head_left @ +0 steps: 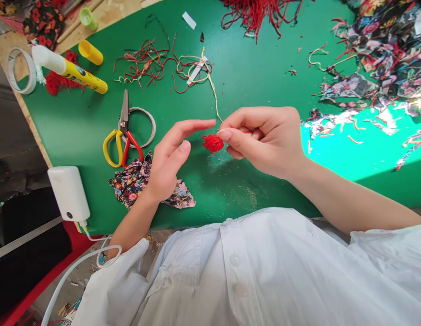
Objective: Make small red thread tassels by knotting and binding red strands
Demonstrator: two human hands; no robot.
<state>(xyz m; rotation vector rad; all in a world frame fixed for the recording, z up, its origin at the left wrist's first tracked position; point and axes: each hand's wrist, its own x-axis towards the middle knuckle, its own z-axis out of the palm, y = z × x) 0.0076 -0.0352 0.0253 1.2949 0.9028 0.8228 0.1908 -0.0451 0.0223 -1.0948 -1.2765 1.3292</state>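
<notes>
Between the thumb and fingers of my right hand (261, 136) is a small red yarn tassel (213, 143), its looped tuft poking out to the left. A pale yellow cord (213, 93) runs from those fingertips up the green table (183, 113) to a loose coil. My left hand (171, 154) is held just left of the tuft, index finger stretched toward it and thumb apart, with nothing in it. Below and behind that hand lies a dark floral cloth (132, 183). Scissors (124, 136) with one yellow and one red handle rest to its left.
A white tape roll (152, 129) lies by the scissors. Farther left are a glue stick (74, 74), a yellow cap (90, 52) and a white power bank (68, 192) with a cable. Red yarn (258, 13) and floral scraps (376, 68) spread across the back and right.
</notes>
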